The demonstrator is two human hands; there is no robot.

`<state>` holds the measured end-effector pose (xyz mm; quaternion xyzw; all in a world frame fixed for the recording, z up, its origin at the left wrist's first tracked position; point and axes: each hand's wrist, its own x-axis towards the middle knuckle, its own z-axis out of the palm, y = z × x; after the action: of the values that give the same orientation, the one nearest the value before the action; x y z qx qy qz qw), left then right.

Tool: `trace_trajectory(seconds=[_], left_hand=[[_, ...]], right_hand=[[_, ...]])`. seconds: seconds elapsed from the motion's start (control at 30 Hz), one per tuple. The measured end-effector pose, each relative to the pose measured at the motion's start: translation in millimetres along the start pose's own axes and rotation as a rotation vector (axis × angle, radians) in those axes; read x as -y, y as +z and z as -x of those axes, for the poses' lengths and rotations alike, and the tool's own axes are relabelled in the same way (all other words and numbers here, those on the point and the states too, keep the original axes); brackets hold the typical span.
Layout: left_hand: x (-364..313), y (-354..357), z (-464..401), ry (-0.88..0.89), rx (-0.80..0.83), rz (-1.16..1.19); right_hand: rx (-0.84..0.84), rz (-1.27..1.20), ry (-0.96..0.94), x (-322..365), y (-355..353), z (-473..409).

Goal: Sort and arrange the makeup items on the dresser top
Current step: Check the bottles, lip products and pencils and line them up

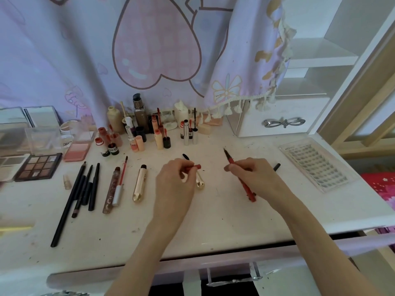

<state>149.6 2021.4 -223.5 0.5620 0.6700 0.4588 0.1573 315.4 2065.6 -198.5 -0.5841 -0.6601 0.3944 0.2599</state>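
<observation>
My right hand (pixel 254 176) grips a red eyeliner pen (pixel 245 186) with its dark tip pointing up and away. My left hand (pixel 177 178) pinches the pen's small red cap (pixel 195 167), held above a gold tube (pixel 199 181) lying on the dresser top (pixel 224 221). A second gold tube (pixel 139 183) lies to the left. Beside it are a brown patterned tube (pixel 111 190) and a red-handled wand (pixel 121 180). Several dark pencils (pixel 85 186) lie in a row further left.
Upright lip glosses and bottles (pixel 145 129) crowd the back edge. Eyeshadow palettes (pixel 38 166) and a blush compact (pixel 75 150) sit at the left. A clear false-lash tray (pixel 316 165) lies at the right, a black cap (pixel 276 167) near it, a white drawer unit (pixel 277 118) behind.
</observation>
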Motion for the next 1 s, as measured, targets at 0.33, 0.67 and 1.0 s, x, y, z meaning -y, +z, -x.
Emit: trace_trajectory(seconds=[0.33, 0.67, 1.0], left_hand=[[15, 36, -3, 0.125, -0.028, -0.469], [41, 6, -4, 0.105, -0.077, -0.586], [61, -14, 1, 0.231, -0.115, -0.524]], right_hand=[[-0.073, -0.097, 0.119, -7, 34, -27], [-0.118, -0.004, 0.020, 13, 87, -27], [-0.096, 0.090, -0.167, 17, 105, -17]])
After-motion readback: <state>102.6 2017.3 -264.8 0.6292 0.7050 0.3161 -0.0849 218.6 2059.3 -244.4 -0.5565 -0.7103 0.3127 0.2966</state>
